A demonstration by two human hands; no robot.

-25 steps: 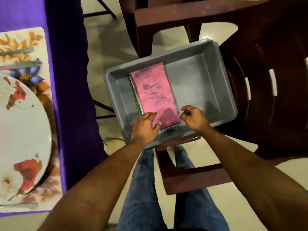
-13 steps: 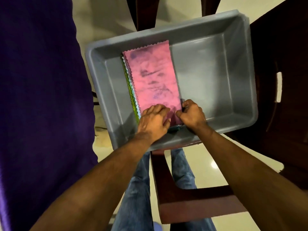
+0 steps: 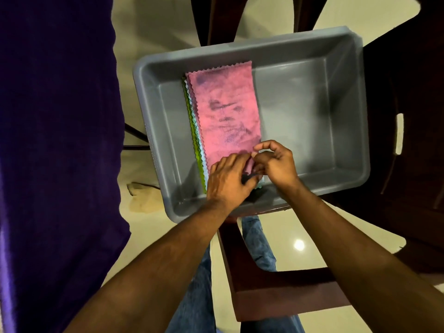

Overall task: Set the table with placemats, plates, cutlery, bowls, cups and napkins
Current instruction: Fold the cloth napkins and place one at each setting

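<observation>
Two hands meet at the near end of the napkins (image 3: 225, 111), a folded stack lying lengthwise in the left half of the bin (image 3: 312, 111). Our left hand (image 3: 228, 181) lies on the stack's near end, fingers curled down over the cloth, and we cannot tell from this angle whether they only press it or grip it. Our right hand (image 3: 276, 164) sits just beside it, the two touching or nearly so, with thumb and forefinger pinching the near right corner of the pink napkin (image 3: 228, 104) on top, which is lifted a little at that corner. The pink napkin has zigzag-cut edges and dark smudges across its face. Beneath it, along the stack's left side, we see the edges of a pale blue and a green napkin (image 3: 192, 121) peeking out. The bin is grey, rectangular, and bare on its right half. It rests on a dark brown chair (image 3: 396, 164), whose frame also shows below our forearms. A purple cloth (image 3: 57, 140) hangs down the left of the view. Our legs in blue jeans (image 3: 257, 246) stand on a pale, shiny floor (image 3: 134, 56).
</observation>
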